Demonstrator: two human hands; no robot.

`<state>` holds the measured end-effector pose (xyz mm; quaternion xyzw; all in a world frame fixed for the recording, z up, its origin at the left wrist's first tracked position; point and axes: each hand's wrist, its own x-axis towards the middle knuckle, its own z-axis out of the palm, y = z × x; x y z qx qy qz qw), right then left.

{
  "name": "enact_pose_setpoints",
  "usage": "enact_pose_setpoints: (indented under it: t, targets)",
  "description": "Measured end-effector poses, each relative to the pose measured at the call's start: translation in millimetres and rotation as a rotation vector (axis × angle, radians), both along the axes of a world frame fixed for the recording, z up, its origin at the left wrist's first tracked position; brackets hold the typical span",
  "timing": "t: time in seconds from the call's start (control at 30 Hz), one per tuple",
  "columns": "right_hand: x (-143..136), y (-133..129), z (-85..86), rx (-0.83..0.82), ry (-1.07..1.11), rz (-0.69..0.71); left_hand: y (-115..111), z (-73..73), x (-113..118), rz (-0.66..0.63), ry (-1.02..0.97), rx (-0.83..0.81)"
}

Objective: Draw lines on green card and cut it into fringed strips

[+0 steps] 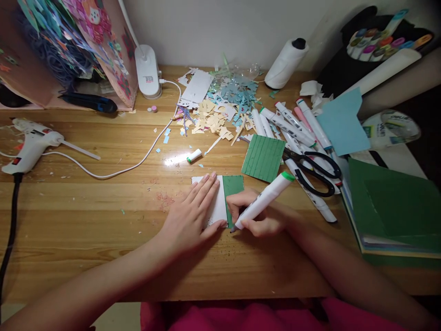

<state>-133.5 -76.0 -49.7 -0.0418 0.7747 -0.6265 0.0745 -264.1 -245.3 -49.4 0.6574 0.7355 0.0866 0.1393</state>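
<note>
So, head cam: L hand (193, 211) lies flat, fingers straight & gripping nothing, palm side down on the white card (217, 209), thumb out near its R edge. Green card (234, 188) shows along that edge, both on the table (138, 207) in front of the person. R hand (262, 216) is closed round a marker (267, 200), held at a slant, green end up, dark tip down at the green card's near edge; can't tell if it's touching. Dark specks on the table just below. Marker cap (195, 156) lies on its side beyond the cards. Green square (263, 158) w/ ruled lines sits up & R, nr the scissors (313, 172) & a heap of other markers (289, 126). Paper scraps (213, 117) piled toward the wall, glue gun (32, 142) far L.
</note>
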Motion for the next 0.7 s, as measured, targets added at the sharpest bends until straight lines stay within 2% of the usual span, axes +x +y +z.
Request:
enact_pose_setpoints:
  t: [0.37,0.6,0.7]
  targets:
    - [2,2,-6.6,-0.056,-0.004,-0.025,1,0.9,0,-0.018,-0.017,-0.015]
    - [4,2,-13.0,-0.331,0.005,-0.077,0,0.8,1,-0.017,-0.007,0.014]
    - [4,3,-12.9,-0.351,-0.006,-0.079,1,0.8,1,-0.018,-0.013,0.013]
